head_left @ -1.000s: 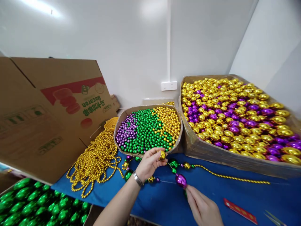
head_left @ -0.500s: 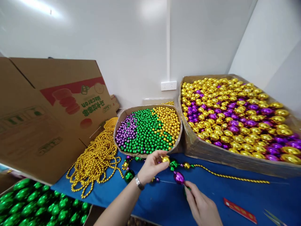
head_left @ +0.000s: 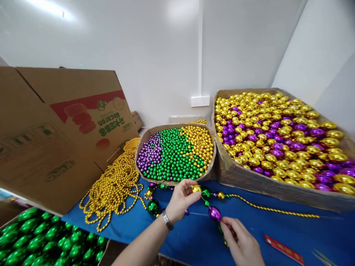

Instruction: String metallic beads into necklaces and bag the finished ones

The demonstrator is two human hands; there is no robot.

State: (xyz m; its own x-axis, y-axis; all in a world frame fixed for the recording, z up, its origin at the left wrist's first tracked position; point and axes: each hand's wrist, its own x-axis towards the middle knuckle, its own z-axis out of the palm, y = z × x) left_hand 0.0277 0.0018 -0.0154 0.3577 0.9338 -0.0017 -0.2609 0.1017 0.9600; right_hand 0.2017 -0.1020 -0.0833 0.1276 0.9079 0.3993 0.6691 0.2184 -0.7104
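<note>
My left hand pinches a large gold bead just in front of the tray of small beads. My right hand is closed low at the front, beside a large purple bead on a thin wire; what its fingers grip is hidden. Between the hands run small green beads. A strand of gold beads trails right across the blue tabletop.
A big box of large gold and purple beads stands at the right. Heaped gold strands lie left, behind them a tipped cardboard carton. Green beads fill a box at bottom left. A red strip and scissors tips lie bottom right.
My left hand has carried the gold bead a little right and down. My right hand has shifted slightly with the purple bead on the wire.
</note>
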